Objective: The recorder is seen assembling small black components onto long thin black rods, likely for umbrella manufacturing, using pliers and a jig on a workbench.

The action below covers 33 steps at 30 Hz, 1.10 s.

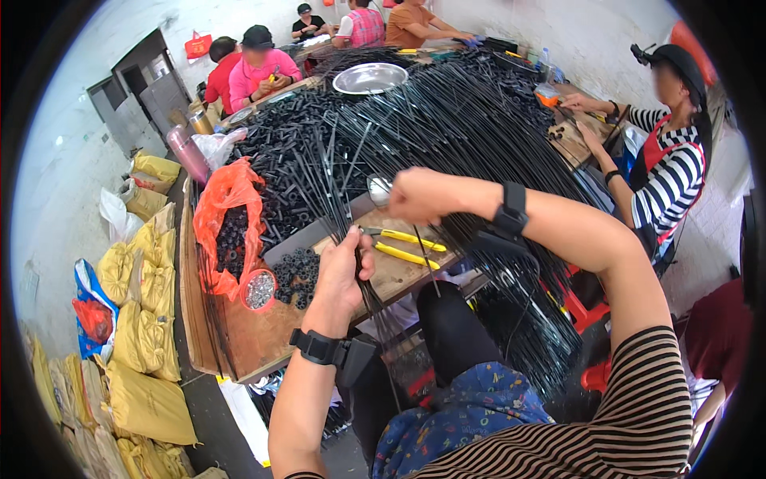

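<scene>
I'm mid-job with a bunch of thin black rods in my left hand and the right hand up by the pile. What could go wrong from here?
1. The left hand grips several thin black rods fanning upward; a loose grip could let some slip or splay.
2. The right hand is closed beside a small metal piece at the pile's edge; it may snag neighbouring rods and drag them off the board.
3. The yellow-handled pliers lie close under both hands, so a forearm might knock them off the wooden board.

A bunch of thin, long black metal rods (345, 209) is standing almost upright above the wooden board. A small shiny silver cap (378, 190) is sitting beside the rods' upper part.
</scene>
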Tool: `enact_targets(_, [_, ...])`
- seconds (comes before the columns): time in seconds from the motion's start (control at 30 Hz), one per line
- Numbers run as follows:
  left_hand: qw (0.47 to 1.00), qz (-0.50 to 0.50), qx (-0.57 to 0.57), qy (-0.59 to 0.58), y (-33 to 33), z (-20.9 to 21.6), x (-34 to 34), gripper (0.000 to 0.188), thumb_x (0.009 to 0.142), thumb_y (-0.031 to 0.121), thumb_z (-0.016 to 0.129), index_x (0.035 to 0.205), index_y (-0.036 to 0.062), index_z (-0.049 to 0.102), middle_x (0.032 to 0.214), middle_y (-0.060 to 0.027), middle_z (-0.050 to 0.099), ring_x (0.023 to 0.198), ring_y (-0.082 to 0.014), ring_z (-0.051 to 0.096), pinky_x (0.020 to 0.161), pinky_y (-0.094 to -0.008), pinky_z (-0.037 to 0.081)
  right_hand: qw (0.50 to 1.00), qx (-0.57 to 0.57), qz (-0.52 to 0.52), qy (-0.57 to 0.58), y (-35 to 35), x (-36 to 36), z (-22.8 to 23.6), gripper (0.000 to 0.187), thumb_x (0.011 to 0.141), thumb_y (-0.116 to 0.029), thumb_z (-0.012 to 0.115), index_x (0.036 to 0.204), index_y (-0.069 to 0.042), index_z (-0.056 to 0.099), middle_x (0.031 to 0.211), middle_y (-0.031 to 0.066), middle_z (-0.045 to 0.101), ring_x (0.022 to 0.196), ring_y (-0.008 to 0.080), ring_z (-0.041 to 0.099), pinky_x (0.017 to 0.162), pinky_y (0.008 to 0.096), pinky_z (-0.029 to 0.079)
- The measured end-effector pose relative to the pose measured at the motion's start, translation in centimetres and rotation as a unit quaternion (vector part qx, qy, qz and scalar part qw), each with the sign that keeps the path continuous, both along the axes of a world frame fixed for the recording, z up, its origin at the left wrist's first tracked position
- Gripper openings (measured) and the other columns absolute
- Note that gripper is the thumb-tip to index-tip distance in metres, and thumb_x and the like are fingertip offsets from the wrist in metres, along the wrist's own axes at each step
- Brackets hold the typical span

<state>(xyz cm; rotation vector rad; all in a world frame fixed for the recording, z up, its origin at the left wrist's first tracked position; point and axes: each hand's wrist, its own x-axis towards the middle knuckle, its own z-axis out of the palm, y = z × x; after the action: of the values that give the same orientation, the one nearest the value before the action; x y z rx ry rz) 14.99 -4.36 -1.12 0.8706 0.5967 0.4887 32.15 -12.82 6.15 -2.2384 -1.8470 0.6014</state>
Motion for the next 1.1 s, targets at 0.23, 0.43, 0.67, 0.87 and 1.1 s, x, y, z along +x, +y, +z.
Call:
enact_targets(0.23, [0.999, -0.03, -0.011, -0.021, -1.0, 0.0, -0.4, 0.017, 0.096, 0.018, 0.051, 0.082, 0.0098, 0.045, 0.061, 0.0023, 0.039, 0.043, -0.0071, 0.036, 0.035, -0.0215, 0.025, 0.947, -0.027, 0.106, -0.302, -2.9, -0.8, -4.0, 0.022, 0.07, -0.01, 0.063, 0.092, -0.008, 0.067, 0.08, 0.0156, 0.068, 0.077, 0.0315, 0.068, 0.065, 0.041, 0.054])
enact_targets(0.43, [0.999, -0.022, 0.032, -0.021, -1.3, 0.5, -1.1, 0.016, 0.097, 0.018, 0.05, 0.084, 0.0102, 0.044, 0.063, 0.0022, 0.04, 0.043, -0.0061, 0.036, 0.034, -0.0209, 0.025, 0.961, 0.2, 0.07, -0.179, -2.4, 1.3, -3.6, 0.013, 0.077, -0.013, 0.06, 0.087, -0.009, 0.067, 0.079, 0.0142, 0.067, 0.074, 0.0327, 0.066, 0.066, 0.042, 0.052])
enact_targets(0.67, [0.998, -0.006, 0.061, -0.002, -1.7, 0.8, -1.2, 0.016, 0.097, 0.018, 0.049, 0.084, 0.0111, 0.041, 0.063, 0.0025, 0.039, 0.043, -0.006, 0.037, 0.034, -0.0211, 0.026, 0.939, 0.316, -0.113, 0.071, 1.4, 3.6, -1.1, 0.028, 0.089, -0.031, 0.057, 0.09, -0.004, 0.067, 0.077, 0.0113, 0.067, 0.072, 0.0263, 0.065, 0.069, 0.0358, 0.05])
enact_targets(0.87, [0.998, -0.004, 0.057, -0.023, -1.8, 0.8, -1.2, 0.017, 0.097, 0.019, 0.049, 0.084, 0.0112, 0.04, 0.063, 0.0027, 0.039, 0.042, -0.0057, 0.036, 0.033, -0.021, 0.025, 0.902, 0.342, -0.229, 0.131, 4.6, 6.0, -1.0, 0.035, 0.091, -0.031, 0.056, 0.075, -0.002, 0.067, 0.061, 0.0058, 0.063, 0.052, 0.0159, 0.06, 0.056, 0.0309, 0.048])
enact_targets(1.1, [0.991, 0.062, 0.108, -0.056, -2.7, 2.5, -1.2, 0.022, 0.098, 0.021, 0.049, 0.082, 0.0106, 0.038, 0.063, 0.0024, 0.038, 0.04, -0.0055, 0.035, 0.032, -0.0211, 0.024, 0.921, 0.278, -0.262, 0.072, 6.8, 8.3, -3.4, 0.02, 0.081, -0.024, 0.063, 0.08, -0.006, 0.071, 0.069, 0.012, 0.067, 0.057, 0.0225, 0.065, 0.064, 0.0352, 0.052])
